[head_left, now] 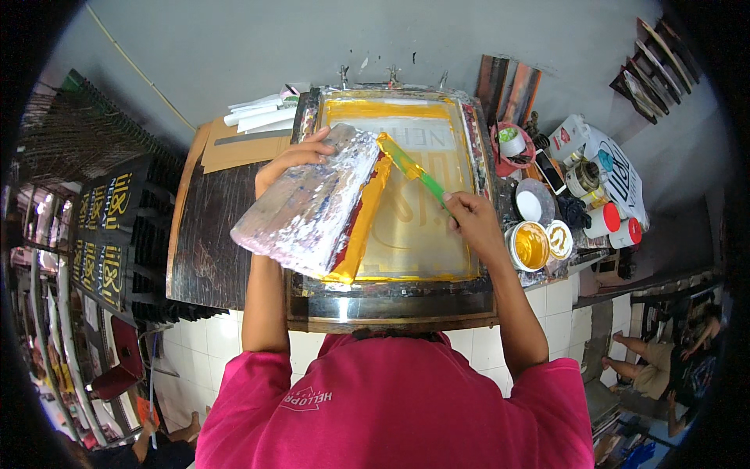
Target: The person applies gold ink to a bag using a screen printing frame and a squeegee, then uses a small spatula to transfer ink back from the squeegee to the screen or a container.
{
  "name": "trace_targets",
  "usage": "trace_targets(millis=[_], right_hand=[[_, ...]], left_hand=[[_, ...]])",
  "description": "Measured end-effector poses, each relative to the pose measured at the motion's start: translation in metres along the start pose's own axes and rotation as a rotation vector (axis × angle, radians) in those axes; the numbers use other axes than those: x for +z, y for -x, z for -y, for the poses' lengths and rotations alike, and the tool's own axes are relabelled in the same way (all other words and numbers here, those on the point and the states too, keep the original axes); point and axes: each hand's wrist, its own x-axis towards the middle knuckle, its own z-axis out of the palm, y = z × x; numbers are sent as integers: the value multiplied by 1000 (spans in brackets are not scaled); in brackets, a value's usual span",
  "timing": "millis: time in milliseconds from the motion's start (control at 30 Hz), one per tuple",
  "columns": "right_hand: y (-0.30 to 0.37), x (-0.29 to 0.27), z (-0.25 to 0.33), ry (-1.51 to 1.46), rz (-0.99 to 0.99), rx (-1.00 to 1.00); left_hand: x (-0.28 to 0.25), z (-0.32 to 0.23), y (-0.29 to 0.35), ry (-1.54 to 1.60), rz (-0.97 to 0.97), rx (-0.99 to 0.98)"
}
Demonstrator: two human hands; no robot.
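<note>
My left hand (291, 162) grips a wide, paint-stained squeegee (308, 205) and holds it tilted over the left part of a printing screen (426, 234). Thick yellow ink coats the squeegee's dark red blade (366, 223). In my right hand (473, 221) is a green spatula (431, 184) smeared with yellow ink, its tip at the upper end of the blade. Yellow ink runs along the screen's edges, and pale lettering shows through its mesh. The squeegee hides the screen's left side.
An open tub (539, 268) of yellow ink stands at the right beside its smeared lid (559, 239). Near them are a phone (550, 172), red-lidded jars (603, 220) and a pink bucket (508, 166). Cardboard (246, 148) lies left. Other people sit at both lower edges.
</note>
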Motion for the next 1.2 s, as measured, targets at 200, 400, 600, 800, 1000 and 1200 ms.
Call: trace_targets(millis=[200,400,600,800,1000,1200], right_hand=[[21,3,26,-17,82,24],[49,-5,58,-40,130,29],[71,-10,62,-96,123,3],[84,-19,79,-347,178,164],[61,-22,57,-537,-94,24],[22,13,22,-462,-62,-302]], left_hand=[[-9,22,-4,-106,28,-86],[-15,34,-11,-158,18,-174],[-13,35,-15,-215,40,-174],[-7,27,-9,-324,-24,-265],[-7,6,-10,5,-479,-551],[12,0,-4,497,-606,-694]])
